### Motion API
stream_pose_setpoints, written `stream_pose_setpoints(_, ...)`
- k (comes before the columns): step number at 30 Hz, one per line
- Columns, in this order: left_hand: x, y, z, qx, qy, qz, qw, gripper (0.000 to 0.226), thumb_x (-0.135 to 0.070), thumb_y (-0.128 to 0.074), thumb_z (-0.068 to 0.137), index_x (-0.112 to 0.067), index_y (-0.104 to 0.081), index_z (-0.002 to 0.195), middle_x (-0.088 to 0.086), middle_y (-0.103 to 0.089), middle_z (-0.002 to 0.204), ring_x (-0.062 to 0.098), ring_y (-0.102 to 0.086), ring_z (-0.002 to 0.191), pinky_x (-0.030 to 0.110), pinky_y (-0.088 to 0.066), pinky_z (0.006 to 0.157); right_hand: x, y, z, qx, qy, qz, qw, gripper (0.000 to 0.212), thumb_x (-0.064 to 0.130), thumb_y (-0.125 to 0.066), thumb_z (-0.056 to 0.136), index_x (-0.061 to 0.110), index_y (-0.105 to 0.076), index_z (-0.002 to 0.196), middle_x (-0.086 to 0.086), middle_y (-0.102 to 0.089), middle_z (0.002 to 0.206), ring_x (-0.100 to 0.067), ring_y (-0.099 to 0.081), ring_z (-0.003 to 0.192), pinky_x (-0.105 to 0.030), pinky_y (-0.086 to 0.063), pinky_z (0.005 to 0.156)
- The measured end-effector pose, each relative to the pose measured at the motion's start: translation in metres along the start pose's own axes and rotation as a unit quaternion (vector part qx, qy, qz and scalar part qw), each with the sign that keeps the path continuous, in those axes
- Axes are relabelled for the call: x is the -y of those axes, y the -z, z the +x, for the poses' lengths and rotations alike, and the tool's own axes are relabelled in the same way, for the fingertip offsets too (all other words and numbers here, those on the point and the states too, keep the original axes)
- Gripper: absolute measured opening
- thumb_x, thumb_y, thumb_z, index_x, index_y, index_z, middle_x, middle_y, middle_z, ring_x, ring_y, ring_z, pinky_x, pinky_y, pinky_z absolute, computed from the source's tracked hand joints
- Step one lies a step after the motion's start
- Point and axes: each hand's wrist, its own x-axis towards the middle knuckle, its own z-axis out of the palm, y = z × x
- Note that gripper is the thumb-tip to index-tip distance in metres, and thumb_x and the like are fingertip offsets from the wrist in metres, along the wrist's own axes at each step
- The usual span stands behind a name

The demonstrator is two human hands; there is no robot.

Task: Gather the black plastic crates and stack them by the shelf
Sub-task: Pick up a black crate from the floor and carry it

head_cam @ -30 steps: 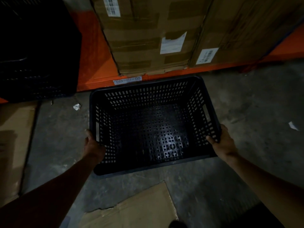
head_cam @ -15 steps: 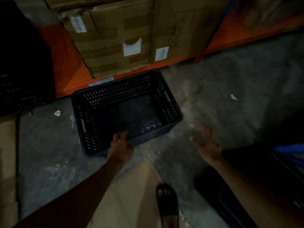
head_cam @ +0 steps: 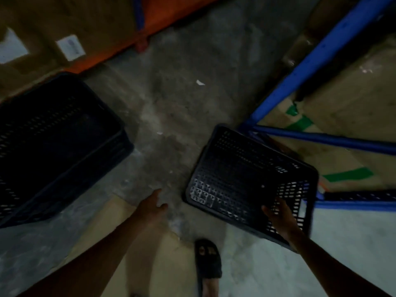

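Now my right hand (head_cam: 280, 219) pinches the tilted crate (head_cam: 246, 179) rim beside the blue shelf (head_cam: 304, 67); left hand (head_cam: 153, 207) hangs spread.

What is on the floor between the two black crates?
In the head view, mostly bare concrete floor lies between the left crate and right crate, with a small scrap and the empty left hand.
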Motion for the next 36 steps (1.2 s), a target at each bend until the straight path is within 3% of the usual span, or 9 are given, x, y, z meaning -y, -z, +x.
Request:
stream_pose_setpoints(2, -0.024, -0.035, 0.025, -0.002, 0.002, 0.028, 1.000, 0.064, -0.021, -0.056, 0.094, -0.016, -0.026, 0.151, 0.013, -0.040, 0.151, 0.027, -0.043, 0.136, 0.034, -0.038, 0.110, -0.041, 0.024, 0.030, -0.027, -0.053, -0.035, 0.998, 0.076, 0.052, -0.072, 0.071, 0.011, -0.050, 0.132, -0.020, -0.060, 0.123, -0.039, -0.056, 0.117, -0.047, -0.045, 0.097)
stream_pose_setpoints(6, -0.057, -0.082, 0.080, 0.001, -0.046, 0.023, 0.999, 0.071, -0.010, -0.063, 0.089, -0.009, -0.027, 0.150, 0.014, -0.040, 0.150, 0.023, -0.043, 0.134, 0.028, -0.038, 0.102, -0.080, 0.055, 0.065, -0.066, -0.151, -0.043, 0.985, 0.077, 0.036, -0.068, 0.082, 0.017, -0.030, 0.146, -0.028, -0.036, 0.140, -0.048, -0.038, 0.127, -0.052, -0.032, 0.107)
stream_pose_setpoints(11, -0.044, -0.121, 0.151, -0.098, -0.063, 0.071, 0.991, 0.100, -0.017, -0.077, 0.071, -0.018, -0.018, 0.151, 0.016, -0.040, 0.148, 0.036, -0.043, 0.134, 0.049, -0.040, 0.109, -0.139, 0.062, 0.109, -0.094, -0.229, 0.059, 0.967, 0.095, 0.026, -0.067, 0.084, 0.015, -0.001, 0.152, -0.028, -0.029, 0.150, -0.048, -0.041, 0.128, -0.054, -0.040, 0.102)
stream_pose_setpoints(13, -0.053, -0.123, 0.144, -0.133, -0.041, 0.087, 0.986, 0.089, -0.013, -0.073, 0.067, -0.012, -0.030, 0.145, 0.021, -0.047, 0.138, 0.040, -0.050, 0.125, 0.051, -0.044, 0.104, -0.153, 0.058, 0.120, -0.065, -0.233, 0.071, 0.968, 0.072, 0.018, -0.066, 0.085, 0.002, -0.029, 0.145, -0.026, -0.054, 0.129, -0.040, -0.058, 0.111, -0.048, -0.047, 0.092)
stream_pose_setpoints(15, -0.062, -0.119, 0.135, -0.158, -0.025, 0.099, 0.982, 0.068, -0.001, -0.065, 0.072, -0.002, -0.038, 0.135, 0.026, -0.053, 0.127, 0.044, -0.054, 0.118, 0.048, -0.045, 0.099, -0.156, 0.057, 0.122, -0.047, -0.217, 0.073, 0.972, 0.036, 0.012, -0.064, 0.082, -0.003, -0.056, 0.114, -0.019, -0.067, 0.096, -0.031, -0.064, 0.081, -0.043, -0.056, 0.073)
stream_pose_setpoints(19, -0.085, -0.110, 0.115, -0.198, -0.001, 0.145, 0.969, 0.052, 0.003, -0.061, 0.078, 0.002, -0.043, 0.127, 0.028, -0.058, 0.118, 0.045, -0.058, 0.109, 0.046, -0.046, 0.090, -0.158, 0.064, 0.117, -0.084, -0.182, 0.094, 0.975, 0.022, 0.018, -0.055, 0.087, 0.006, -0.055, 0.106, -0.014, -0.063, 0.096, -0.035, -0.063, 0.088, -0.048, -0.055, 0.077)
stream_pose_setpoints(25, -0.089, -0.066, 0.069, -0.235, 0.016, 0.097, 0.967, 0.037, -0.019, -0.063, 0.075, 0.003, -0.057, 0.104, 0.023, -0.066, 0.102, 0.040, -0.065, 0.093, 0.049, -0.054, 0.083, -0.103, 0.079, 0.082, -0.143, -0.123, 0.113, 0.975, 0.027, 0.024, -0.054, 0.088, 0.006, -0.060, 0.108, -0.015, -0.065, 0.097, -0.038, -0.063, 0.091, -0.051, -0.053, 0.080)
stream_pose_setpoints(32, -0.106, 0.019, -0.035, -0.306, 0.011, 0.076, 0.949, 0.046, -0.014, -0.065, 0.078, 0.004, -0.055, 0.120, 0.027, -0.063, 0.114, 0.045, -0.059, 0.109, 0.046, -0.045, 0.089, 0.013, 0.108, 0.022, -0.149, -0.038, 0.146, 0.977, 0.033, 0.027, -0.057, 0.091, 0.007, -0.061, 0.117, -0.007, -0.060, 0.104, -0.027, -0.057, 0.100, -0.043, -0.046, 0.087)
stream_pose_setpoints(36, -0.106, 0.088, -0.102, -0.356, 0.058, 0.120, 0.925, 0.043, -0.026, -0.064, 0.079, -0.013, -0.049, 0.118, 0.023, -0.065, 0.109, 0.044, -0.061, 0.101, 0.045, -0.045, 0.081, 0.092, 0.117, -0.017, -0.144, 0.053, 0.099, 0.983, 0.020, 0.023, -0.056, 0.091, 0.008, -0.065, 0.101, -0.016, -0.065, 0.091, -0.035, -0.061, 0.091, -0.041, -0.045, 0.075)
